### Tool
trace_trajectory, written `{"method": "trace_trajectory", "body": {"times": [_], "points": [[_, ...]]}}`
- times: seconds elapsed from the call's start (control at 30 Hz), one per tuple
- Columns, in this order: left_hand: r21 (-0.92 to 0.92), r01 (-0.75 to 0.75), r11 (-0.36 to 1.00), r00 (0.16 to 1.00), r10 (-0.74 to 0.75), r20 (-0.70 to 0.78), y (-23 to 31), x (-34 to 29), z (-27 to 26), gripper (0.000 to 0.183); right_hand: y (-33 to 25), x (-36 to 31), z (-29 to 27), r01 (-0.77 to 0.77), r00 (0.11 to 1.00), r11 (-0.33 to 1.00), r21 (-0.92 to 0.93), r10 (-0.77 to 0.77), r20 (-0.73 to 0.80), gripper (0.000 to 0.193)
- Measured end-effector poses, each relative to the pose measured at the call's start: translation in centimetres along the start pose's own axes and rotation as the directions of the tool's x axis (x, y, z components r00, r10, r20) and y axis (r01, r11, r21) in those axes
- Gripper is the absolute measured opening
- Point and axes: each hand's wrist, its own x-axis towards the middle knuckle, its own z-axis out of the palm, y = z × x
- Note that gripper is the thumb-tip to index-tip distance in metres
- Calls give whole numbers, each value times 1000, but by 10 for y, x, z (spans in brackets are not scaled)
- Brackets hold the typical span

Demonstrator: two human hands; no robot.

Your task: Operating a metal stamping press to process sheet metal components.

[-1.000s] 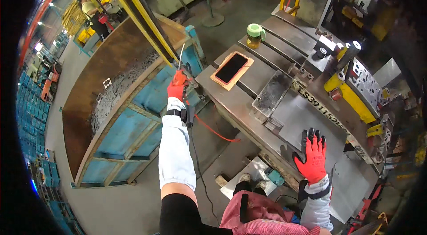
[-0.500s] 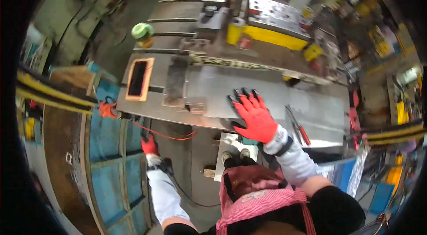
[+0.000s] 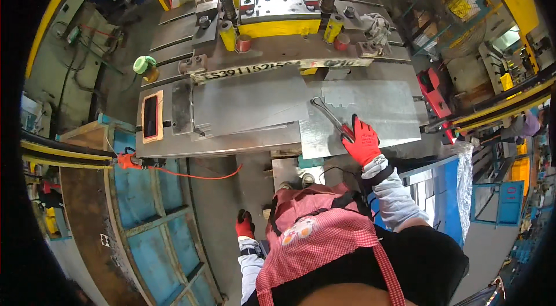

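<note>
Handling the red-handled tool [image 3: 330, 114]: apparently the step in hand, with you at its handle and its long grey part lying on the right-hand metal sheet [image 3: 382, 112].
Next move: likely calls for a firm wrap around the handle before any lift, fingertips kept clear of that sheet's edge.
Right hand [image 3: 363, 142]: over the sheet's near edge, your gloved thumb and forefinger parted beside the handle; whether they close on it, one cannot tell.
Left hand [image 3: 245, 225]: on your side of the sheet, well apart to its left; nothing visibly held, finger closure unclear.
Second sheet [image 3: 249, 100]: immediately left of the right-hand metal sheet.
Yellow die block [image 3: 278, 27]: beyond that sheet, mostly to its left.
</note>
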Motion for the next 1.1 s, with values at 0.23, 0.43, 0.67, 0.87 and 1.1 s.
{"method": "trace_trajectory", "body": {"times": [0.23,0.43,0.67,0.87,1.1], "points": [[62,-393,917,916,385,112,67,15,25,38,39,17,46,-181,948,962,204,116,297,43],[-38,-594,804,729,557,397,197,-106,131,46,22,-27,-31,45,997,495,868,-71,-11,30],[-557,159,815,464,437,771,254,-192,242,47,-50,-51,-64,624,776,670,403,-590,-221,34],[-534,40,845,375,482,792,265,-198,255,52,-41,-46,-52,34,768,369,929,-604,212,64],[-116,-828,549,389,711,587,249,-153,238,47,-7,38,-22,-64,907,434,898,-350,234,60]]}}
